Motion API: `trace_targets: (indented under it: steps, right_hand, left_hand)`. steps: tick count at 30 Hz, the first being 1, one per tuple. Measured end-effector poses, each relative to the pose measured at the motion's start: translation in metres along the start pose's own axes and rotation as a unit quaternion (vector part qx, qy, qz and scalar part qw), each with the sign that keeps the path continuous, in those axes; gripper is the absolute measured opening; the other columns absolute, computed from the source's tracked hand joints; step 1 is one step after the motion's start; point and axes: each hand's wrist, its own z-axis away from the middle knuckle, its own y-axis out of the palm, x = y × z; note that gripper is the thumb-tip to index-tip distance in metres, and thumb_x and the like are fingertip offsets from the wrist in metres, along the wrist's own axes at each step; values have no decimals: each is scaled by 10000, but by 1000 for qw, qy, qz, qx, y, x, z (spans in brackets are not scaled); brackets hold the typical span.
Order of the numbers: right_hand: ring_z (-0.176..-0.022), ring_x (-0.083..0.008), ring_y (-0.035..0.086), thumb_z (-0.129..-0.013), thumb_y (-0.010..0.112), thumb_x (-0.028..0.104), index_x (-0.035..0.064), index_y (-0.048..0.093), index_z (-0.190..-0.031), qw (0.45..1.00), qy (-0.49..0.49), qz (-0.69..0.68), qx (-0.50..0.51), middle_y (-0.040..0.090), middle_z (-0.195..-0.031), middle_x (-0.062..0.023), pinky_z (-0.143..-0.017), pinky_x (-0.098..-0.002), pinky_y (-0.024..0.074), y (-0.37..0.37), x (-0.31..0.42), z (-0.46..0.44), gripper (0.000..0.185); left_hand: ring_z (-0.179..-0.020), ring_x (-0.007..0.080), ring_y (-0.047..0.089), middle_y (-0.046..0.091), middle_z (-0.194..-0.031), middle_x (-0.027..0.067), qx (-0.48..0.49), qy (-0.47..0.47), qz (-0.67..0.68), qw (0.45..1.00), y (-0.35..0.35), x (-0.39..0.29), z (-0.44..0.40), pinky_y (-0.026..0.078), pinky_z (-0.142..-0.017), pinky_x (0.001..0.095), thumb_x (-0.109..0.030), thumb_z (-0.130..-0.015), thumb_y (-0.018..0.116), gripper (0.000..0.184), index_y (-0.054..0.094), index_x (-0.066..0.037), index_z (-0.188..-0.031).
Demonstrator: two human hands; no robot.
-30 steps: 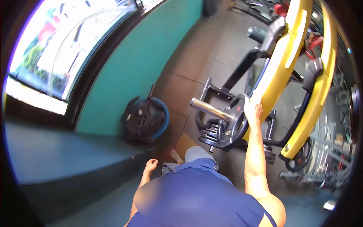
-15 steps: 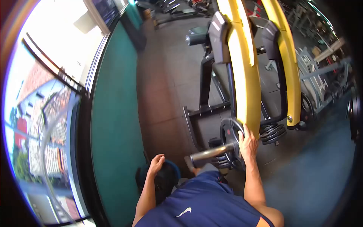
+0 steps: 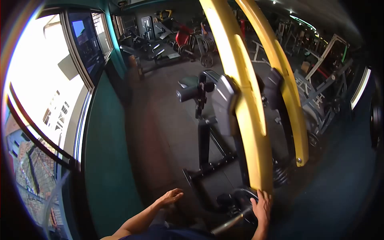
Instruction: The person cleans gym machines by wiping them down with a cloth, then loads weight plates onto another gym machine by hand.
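My right hand (image 3: 261, 205) rests at the lower end of the near yellow arm (image 3: 250, 132) of a gym machine, fingers apart, beside the rim of a black weight plate (image 3: 243, 197). A metal sleeve (image 3: 230, 224) sticks out of the plate toward the lower left. My left hand (image 3: 171, 197) hangs in the air to the left of the machine's black base frame (image 3: 200, 173). Its fingers are loosely bent, and nothing shows in them.
A second yellow arm (image 3: 286, 76) stands to the right. On the left runs a green wall (image 3: 106, 156) below bright windows (image 3: 44, 76). Racks (image 3: 320, 76) stand at the right, and more gym machines (image 3: 168, 52) at the back.
The view has tilted up, showing more of the room. The yellow arms, the plate and my right hand sit lower in view. My right hand stays at the plate; my left hand remains raised.
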Motion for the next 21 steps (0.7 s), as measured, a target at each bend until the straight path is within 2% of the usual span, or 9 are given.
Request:
trace_targets:
  steps: [1,4,5,7,10,14,15,18,21]
  right_hand:
    - [-1238,-453,399,-823,692,305,27,534,-1289,1000,10,25,-14,452,-1342,-225,-1032,-503,343,-1,25,-3,565]
    - [-1232,-436,409,-824,687,315,20,493,-1323,995,-35,-14,-90,453,-1323,-263,-1048,-507,317,9,104,-39,612]
    - [-1223,-426,414,-825,684,310,15,500,-1311,992,-61,20,-107,457,-1316,-270,-1037,-504,319,7,140,-55,597]
    - [-1186,-402,450,-830,677,294,18,523,-1281,984,-107,9,-142,488,-1290,-246,-1012,-491,339,5,218,-99,550]
    - [-1149,-377,485,-824,685,272,22,554,-1244,962,-196,14,-191,523,-1263,-201,-987,-469,364,-12,340,-163,506]
    - [-1112,-357,516,-807,702,251,24,582,-1214,908,-313,35,-277,550,-1226,-181,-945,-462,399,-62,480,-238,481]
    - [-1100,-357,524,-808,701,247,24,584,-1212,888,-332,59,-312,556,-1218,-179,-939,-459,405,-75,508,-258,475]
    - [-1067,-346,550,-808,700,225,24,596,-1197,838,-361,98,-398,583,-1182,-165,-930,-427,420,-113,589,-320,450]
    - [-1074,-328,561,-816,695,208,25,601,-1197,820,-344,123,-441,602,-1174,-156,-935,-401,423,-124,642,-383,432]
  left_hand:
    - [-1169,294,566,583,-1249,190,-16,13,-10,1000,-23,-3,-8,455,-981,382,-429,-952,530,551,481,-15,-1312]
    - [-1200,335,535,553,-1281,210,-77,74,-75,991,-115,-8,-33,434,-1002,411,-469,-946,512,602,444,-19,-1339]
    - [-1204,340,530,550,-1285,210,-102,99,-78,987,-149,-5,-40,430,-1004,414,-472,-947,506,603,443,-19,-1340]
    - [-1233,335,509,541,-1301,201,-141,126,-86,978,-225,3,-49,431,-1007,413,-435,-954,514,566,443,-30,-1342]
    - [-1235,325,513,544,-1301,194,-199,128,2,972,-332,-8,-41,443,-996,417,-384,-954,538,527,443,-44,-1346]
    - [-1156,303,578,561,-1271,188,-280,144,48,948,-448,10,-64,489,-933,393,-330,-965,538,490,444,-39,-1348]
    - [-1181,274,548,549,-1280,170,-273,132,80,950,-472,5,-65,454,-969,381,-347,-977,521,488,447,-37,-1346]
    - [-1183,273,546,551,-1279,165,-270,147,105,946,-532,19,-99,437,-987,376,-355,-978,517,481,467,-32,-1331]
    - [-1204,272,533,549,-1283,169,-226,127,91,962,-588,41,-148,437,-989,389,-319,-980,525,465,452,-43,-1347]
